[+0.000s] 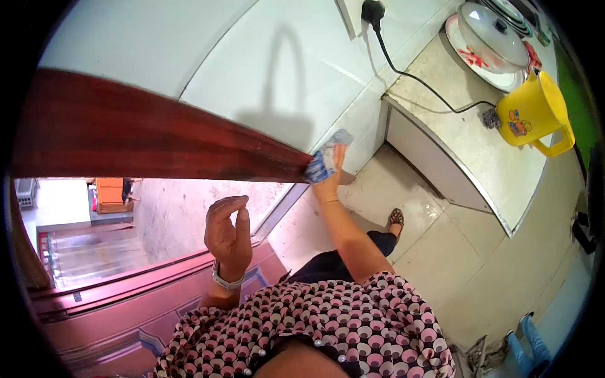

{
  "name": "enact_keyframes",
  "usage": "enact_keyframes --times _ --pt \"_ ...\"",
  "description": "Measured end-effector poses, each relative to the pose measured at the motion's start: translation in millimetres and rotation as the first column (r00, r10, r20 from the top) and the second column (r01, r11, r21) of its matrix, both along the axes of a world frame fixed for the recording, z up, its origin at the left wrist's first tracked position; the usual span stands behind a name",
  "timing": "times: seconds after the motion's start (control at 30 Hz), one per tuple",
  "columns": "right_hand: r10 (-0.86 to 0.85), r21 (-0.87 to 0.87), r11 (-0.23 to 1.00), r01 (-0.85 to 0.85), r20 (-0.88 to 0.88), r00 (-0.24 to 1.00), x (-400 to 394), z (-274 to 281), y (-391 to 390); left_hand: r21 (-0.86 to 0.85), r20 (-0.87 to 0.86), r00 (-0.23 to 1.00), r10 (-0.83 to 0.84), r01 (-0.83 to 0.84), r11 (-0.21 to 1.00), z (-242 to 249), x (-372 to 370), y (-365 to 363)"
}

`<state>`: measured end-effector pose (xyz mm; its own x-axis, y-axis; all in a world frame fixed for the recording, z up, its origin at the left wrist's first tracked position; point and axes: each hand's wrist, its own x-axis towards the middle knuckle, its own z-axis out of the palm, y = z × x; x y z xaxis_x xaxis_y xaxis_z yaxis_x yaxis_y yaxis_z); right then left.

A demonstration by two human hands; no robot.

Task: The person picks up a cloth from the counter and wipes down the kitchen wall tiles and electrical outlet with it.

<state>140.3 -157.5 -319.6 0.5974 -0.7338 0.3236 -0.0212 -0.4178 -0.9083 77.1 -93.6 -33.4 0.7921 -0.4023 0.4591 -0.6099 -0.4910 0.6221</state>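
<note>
My right hand presses a blue and white cloth against the lower end of a dark red wooden door frame. Part of the cloth reaches past the frame's edge onto the white tiled wall. My left hand, with a watch on its wrist, is held up in front of the doorway, apart from the frame. Its fingers are curled in toward the thumb, and nothing shows in them.
A tiled counter on the right carries a yellow jug, a lidded pot and a metal scourer. A black plug and cord hang from the wall. A pink panelled door stands at lower left.
</note>
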Motion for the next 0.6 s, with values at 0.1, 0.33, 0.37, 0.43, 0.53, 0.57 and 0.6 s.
enact_keyframes --times 0.1,0.33,0.37,0.43,0.53,0.57,0.6 --pt "-0.094 0.361 0.928 0.094 -0.018 0.995 12 -52 -9 0.137 0.105 0.993 -0.045 0.030 0.990 8 7 3" --pt "-0.118 0.920 0.300 -0.253 0.299 0.947 52 -28 -50 0.070 0.052 0.997 -0.061 0.057 0.996 -3 1 -1" --pt "-0.223 0.895 0.365 -0.255 0.351 0.909 78 -43 -36 0.044 0.039 0.998 -0.049 0.047 0.998 -5 3 -3" --pt "-0.479 0.743 0.111 -0.660 0.622 0.619 11 138 -70 0.028 0.018 0.999 -0.036 0.036 0.999 -6 2 -8" --pt "-0.007 0.035 0.999 -0.014 0.525 0.851 12 175 -90 -0.047 -0.018 1.000 -0.023 0.022 0.999 -9 5 -16" --pt "0.025 0.017 0.999 -0.039 0.501 0.865 10 185 -95 -0.042 -0.019 1.000 -0.022 0.021 0.999 -7 4 -18" --pt "0.061 0.003 0.997 -0.071 0.477 0.877 10 188 -95 0.036 0.018 1.000 -0.025 0.024 0.999 -2 3 -19"
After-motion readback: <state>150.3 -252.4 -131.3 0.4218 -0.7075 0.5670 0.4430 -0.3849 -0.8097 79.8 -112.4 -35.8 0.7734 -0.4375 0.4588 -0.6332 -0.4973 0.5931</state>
